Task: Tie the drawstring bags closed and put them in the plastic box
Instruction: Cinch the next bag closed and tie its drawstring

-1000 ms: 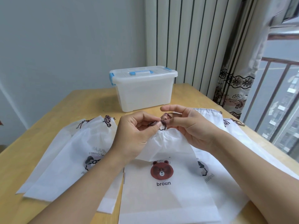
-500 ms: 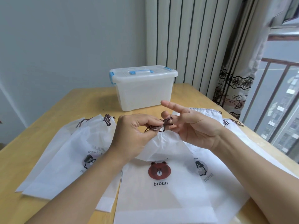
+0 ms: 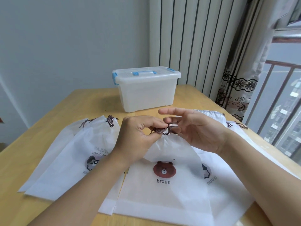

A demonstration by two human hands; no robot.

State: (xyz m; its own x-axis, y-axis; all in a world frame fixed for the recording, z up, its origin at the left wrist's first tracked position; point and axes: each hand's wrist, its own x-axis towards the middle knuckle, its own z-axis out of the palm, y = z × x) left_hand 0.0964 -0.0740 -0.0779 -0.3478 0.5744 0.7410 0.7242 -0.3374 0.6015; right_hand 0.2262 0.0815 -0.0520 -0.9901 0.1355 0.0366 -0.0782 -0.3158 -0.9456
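A white drawstring bag with a brown bear print and the word "broun" lies in front of me, its mouth gathered. My left hand pinches its dark brown drawstring at the gathered top. My right hand is at the same cord, thumb and lower fingers on the string, index finger stretched out above. The clear plastic box with blue latches stands shut at the far middle of the table.
Two more white bags with knotted cords lie at the left, others under and right of the bear bag. The wooden table ends near a curtain and a window railing on the right.
My right hand has opened its fingers and lifted its index finger away from the cord. My left hand has kept its pinch on the drawstring and curled in tighter.
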